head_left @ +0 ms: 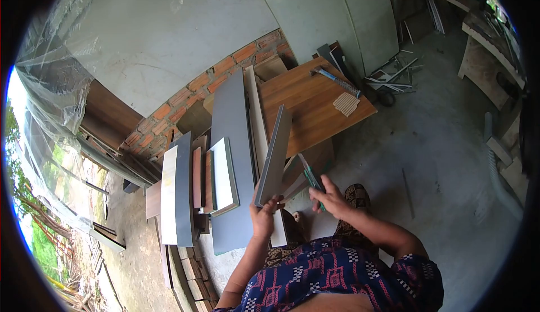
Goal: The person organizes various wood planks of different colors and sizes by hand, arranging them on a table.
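My left hand (263, 215) is closed around the lower end of a narrow grey board (274, 157), which is tilted up on edge in front of me. In my right hand (332, 198) is a utility knife (313, 178) with a green-and-dark handle, its pale blade pointing up and away. The blade is just right of the board, and a gap shows between them. My right fingers partly cover the handle.
A wooden tabletop (320, 101) ahead holds a hammer (336, 81) and a piece of corrugated cardboard (346, 104). Stacked panels (229, 115) stand left of my board. White scrap strips (394, 80) lie on the floor, and a grey hose (495, 171) runs along the right.
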